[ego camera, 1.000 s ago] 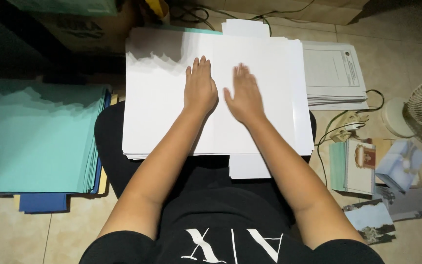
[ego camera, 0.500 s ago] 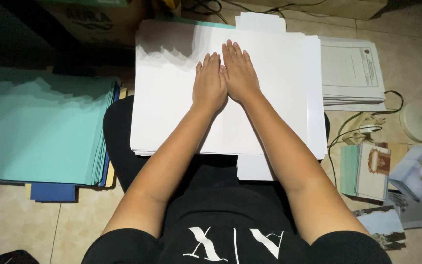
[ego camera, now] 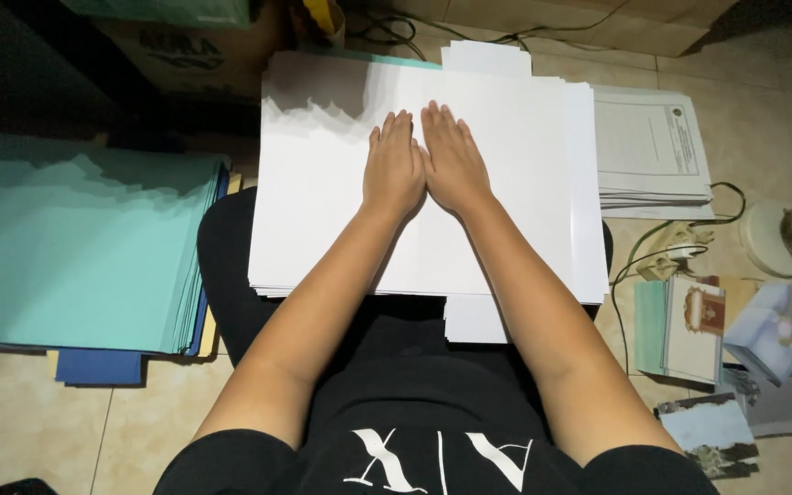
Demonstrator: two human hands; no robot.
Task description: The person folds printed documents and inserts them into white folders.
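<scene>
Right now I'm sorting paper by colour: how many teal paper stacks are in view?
1 for certain: the big teal paper stack on the floor left of the white sheet pile. A teal edge behind the pile may be another.

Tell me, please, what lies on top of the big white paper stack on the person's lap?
Both palms rest flat on the white paper stack: the left hand and right hand, side by side and touching. What lies beneath the stack is mostly covered; smaller white sheets poke out below.

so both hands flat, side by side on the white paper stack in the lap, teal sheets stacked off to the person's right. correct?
Not quite. In the head view the teal sheets lie to the person's left, not right. The rest holds: left hand and right hand rest flat, side by side, on the white paper stack in the lap.
</scene>
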